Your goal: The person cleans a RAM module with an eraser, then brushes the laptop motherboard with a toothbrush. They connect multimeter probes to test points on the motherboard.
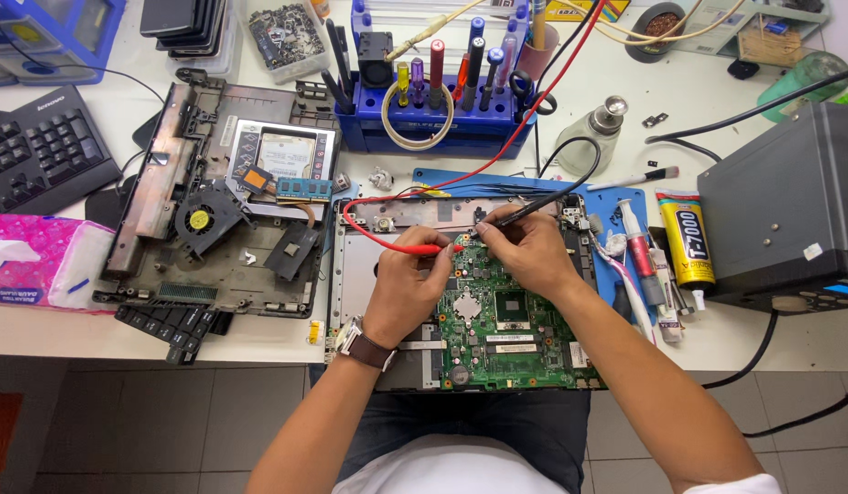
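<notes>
We hold two probes over the green board [502, 316], which lies in an opened laptop shell [360, 265] on a blue mat [636, 203] at the near edge of the bench [579, 87], right in front of us. Our left hand [407, 291] pinches the red probe [415, 248], its tip touching the board's upper left corner; our right hand [531, 249] pinches the black probe [534, 206] like a pen, its tip just beside the red one.

The two tips sit very close, so we judge a small slip could bridge them or neighbouring pins and short something. The red lead [534, 96] and black lead [579, 151] loop back across the bench past the blue tool rack [433, 123] and a glass bottle [600, 128]; a tug on either could drag a tip off its point or tip the bottle. The board overhangs the bench edge slightly, so leaning on it could rock it.

The bench is white and crowded: a stripped laptop chassis [214, 210] with fan to the left, a black keyboard [44, 151], a pink tissue pack [35, 261], glue tubes [685, 240] and a dark grey box [781, 201] to the right. Below us we see grey floor tiles [168, 421].
</notes>
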